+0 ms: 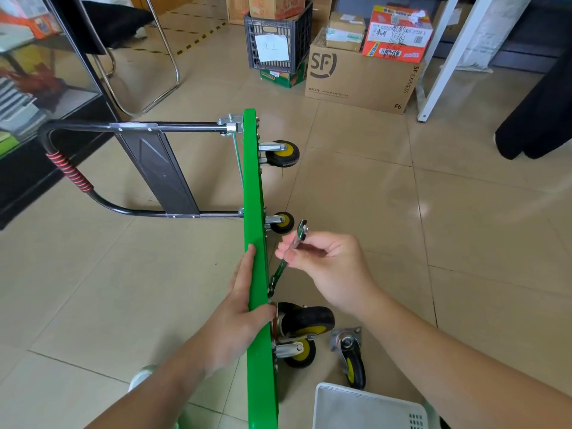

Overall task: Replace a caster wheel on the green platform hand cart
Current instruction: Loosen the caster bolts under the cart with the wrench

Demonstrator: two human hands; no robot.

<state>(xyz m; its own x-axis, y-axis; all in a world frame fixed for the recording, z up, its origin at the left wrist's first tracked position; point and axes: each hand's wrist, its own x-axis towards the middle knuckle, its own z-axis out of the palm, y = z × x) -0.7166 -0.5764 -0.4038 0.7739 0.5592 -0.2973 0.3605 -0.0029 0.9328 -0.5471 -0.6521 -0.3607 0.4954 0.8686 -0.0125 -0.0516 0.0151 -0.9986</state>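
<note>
The green platform cart (253,193) stands on its long edge, deck facing left, wheels pointing right. My left hand (244,308) grips its upper edge, thumb on the wheel side. My right hand (325,267) pinches a green-handled wrench (289,255); its lower end reaches the cart's underside just above the near casters. Two black-and-yellow casters (305,332) sit mounted at the near end, two more (281,153) farther along. A loose caster (351,356) with its mounting plate lies on the floor to the right.
The cart's black folding handle (77,178) with red grip extends left. A white plastic basket (368,407) sits at the bottom right. Cardboard boxes (362,78), a black crate (278,38), a chair frame (167,66) and a white table leg (439,63) stand beyond on the tiled floor.
</note>
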